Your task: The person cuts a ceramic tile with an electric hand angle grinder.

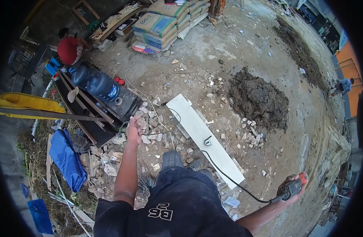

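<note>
My right hand (294,185) is closed around a power tool (293,189) with a dark body and an orange end, held out at the lower right. A black cable (244,190) runs from the tool across a long white board (207,140) on the ground. On the board lies a small tape measure (207,142). My left hand (135,130) is raised over the rubble at centre left, its fingers curled around part of the cable.
Large blue water bottles (95,83) stand on a dark box at the left. Stacked cement bags (154,27) are behind. A dirt pile (258,98) lies right of the board, a blue tarp (67,158) at left. One person (69,48) crouches upper left; another (343,86) is far right.
</note>
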`<state>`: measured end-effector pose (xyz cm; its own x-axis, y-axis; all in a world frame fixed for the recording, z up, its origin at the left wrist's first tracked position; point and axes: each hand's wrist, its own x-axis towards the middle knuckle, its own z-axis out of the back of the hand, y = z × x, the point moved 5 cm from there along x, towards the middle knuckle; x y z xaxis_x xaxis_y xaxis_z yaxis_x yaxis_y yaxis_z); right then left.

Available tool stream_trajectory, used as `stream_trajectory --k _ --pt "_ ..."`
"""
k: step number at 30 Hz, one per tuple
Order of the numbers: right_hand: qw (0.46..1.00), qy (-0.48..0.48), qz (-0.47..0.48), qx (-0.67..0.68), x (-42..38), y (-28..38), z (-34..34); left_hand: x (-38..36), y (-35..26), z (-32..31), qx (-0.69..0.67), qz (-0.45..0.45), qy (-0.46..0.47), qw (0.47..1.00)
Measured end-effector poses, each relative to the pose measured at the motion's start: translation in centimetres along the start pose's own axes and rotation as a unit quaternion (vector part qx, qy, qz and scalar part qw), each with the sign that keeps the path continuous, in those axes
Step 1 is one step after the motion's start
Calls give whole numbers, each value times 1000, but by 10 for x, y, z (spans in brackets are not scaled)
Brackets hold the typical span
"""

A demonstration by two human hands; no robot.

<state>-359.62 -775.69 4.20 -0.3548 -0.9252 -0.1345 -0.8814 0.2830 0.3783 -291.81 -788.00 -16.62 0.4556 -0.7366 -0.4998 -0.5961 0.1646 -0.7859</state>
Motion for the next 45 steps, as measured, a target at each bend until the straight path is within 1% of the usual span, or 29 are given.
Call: stream_trajectory --k 1,2,3,4,6,8,9,10,11,12,13,17,19,20,22,25,26,27,29,30,32,33,34,35,36,37,38,42,45 --pt "999 8 29 -24 2 5 1 -13 -15 0 86 12 17 996" --pt "997 15 59 -47 4 11 5 -6 -18 15 81 6 6 997" --pt "995 -33 90 -38 10 21 17 5 -36 39 269 -156 -26 950" --pt "995 -35 81 -38 21 32 23 12 -53 63 447 -302 -53 840" --pt "979 -102 170 -53 46 75 40 40 -93 160 386 -252 -136 877" --pt "967 -57 169 -182 75 134 60 51 -156 266 328 -230 -271 875" --pt "930 -115 245 -250 91 178 77 28 -196 282 397 -289 -319 811" --pt "880 -168 316 -313 100 204 84 31 -228 334 408 -318 -372 771" --pt "767 -257 357 -468 92 218 75 7 -262 340 469 -317 -408 716" --pt "617 -332 384 -602 87 226 54 -16 -289 340 496 -338 -432 673" --pt "620 -326 379 -605 88 328 106 -35 -316 338 526 -318 -478 628" --pt "397 -301 432 -751 47 270 23 -59 -412 401 517 -377 -565 521" --pt "268 -280 446 -806 39 225 -44 -76 -444 386 505 -353 -615 491" --pt "201 -265 449 -829 43 203 -80 -74 -464 406 507 -350 -616 491" --pt "60 -224 444 -865 60 162 -156 -80 -509 469 520 -309 -672 428" --pt "-153 -161 427 -876 113 107 -265 -71 -510 507 469 -255 -712 456" --pt "-157 -159 425 -877 120 103 -265 -61 -494 514 458 -261 -698 485" --pt "-102 -163 432 -881 133 102 -255 -45 -470 514 444 -267 -685 513" --pt "17 -168 446 -879 175 89 -218 -7 -398 489 274 -273 -623 680" --pt "79 -165 450 -874 199 72 -202 11 -354 494 274 -232 -604 711" --pt "271 -99 480 -828 209 -46 -209 40 -257 474 386 -210 -530 726" --pt "217 -152 459 -848 221 -61 -188 51 -205 455 188 -40 -501 844" --pt "383 -127 386 -829 236 -99 -175 55 -165 410 125 78 -469 871" --pt "499 -102 381 -772 255 -130 -151 65 -125 408 88 121 -431 890" --pt "587 -126 295 -743 269 -168 -139 69 -99 383 56 137 -434 889" --pt "657 -86 262 -701 269 -238 -170 78 -76 364 30 156 -392 906" --pt "745 -24 231 -626 297 -264 -148 93 -55 346 1 173 -350 921" --pt "899 108 0 -425 383 -420 -134 170 -53 246 30 184 -286 940" --pt "933 162 -191 -258 447 -566 -139 259 -69 164 -50 182 -163 968"
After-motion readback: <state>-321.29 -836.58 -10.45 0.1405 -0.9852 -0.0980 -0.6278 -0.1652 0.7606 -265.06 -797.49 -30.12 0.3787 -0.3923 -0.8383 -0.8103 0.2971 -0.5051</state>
